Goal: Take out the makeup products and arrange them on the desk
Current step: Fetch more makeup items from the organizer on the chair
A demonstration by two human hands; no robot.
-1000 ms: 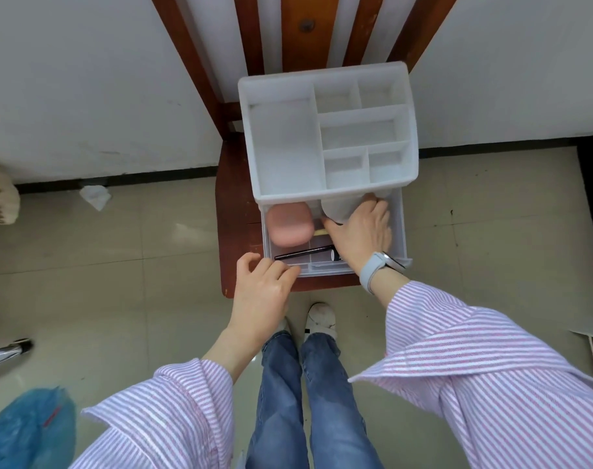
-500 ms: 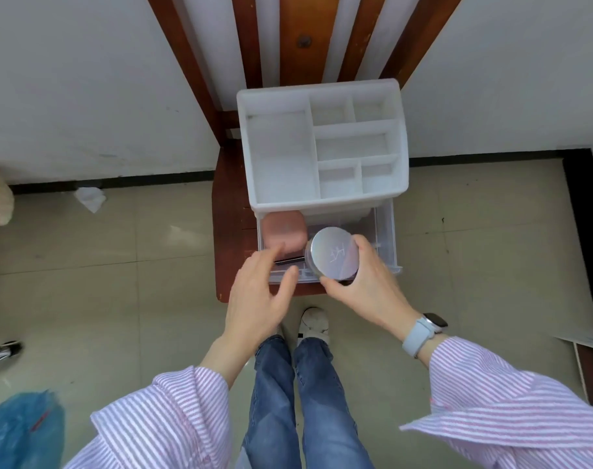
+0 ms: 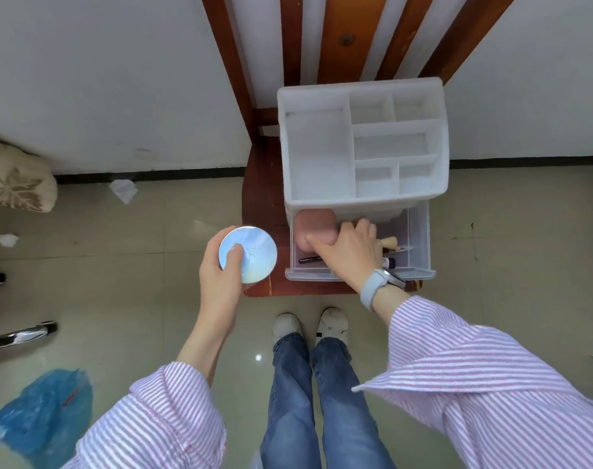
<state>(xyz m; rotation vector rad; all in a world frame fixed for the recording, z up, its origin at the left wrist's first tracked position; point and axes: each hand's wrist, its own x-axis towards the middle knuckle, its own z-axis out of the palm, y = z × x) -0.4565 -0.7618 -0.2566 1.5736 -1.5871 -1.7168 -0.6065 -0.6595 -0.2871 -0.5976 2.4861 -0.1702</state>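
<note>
Here, standing over a wooden chair and looking straight down at a white plastic organizer sitting on its seat, with the open-topped compartments showing bare white. Sliding out toward the camera below them, a clear drawer, open and holding several makeup items.

Gripping a round silver compact in the left hand, thumb pressing on the shiny lid and the remaining fingers curling underneath; holding it out over the floor, just left of the chair seat and well clear of the drawer.

Reaching into the drawer with the right hand, fingers curling down over the contents and the index finger touching a pink rounded case lying in the drawer's back left part. Hard to tell whether actually clasping anything or only resting there. Wearing a pale-banded watch on that wrist.

Lying beside the hand in the drawer: a thin black pencil near the front edge, a wooden-handled brush poking out to the right, and a small dark-capped tube just in front of it.

Showing pink-striped sleeves, blue jeans and white shoes at the bottom. Sitting on the tiled floor: a blue plastic bag at lower left, crumpled tissues by the wall, and a patterned cushion at the left edge.
</note>
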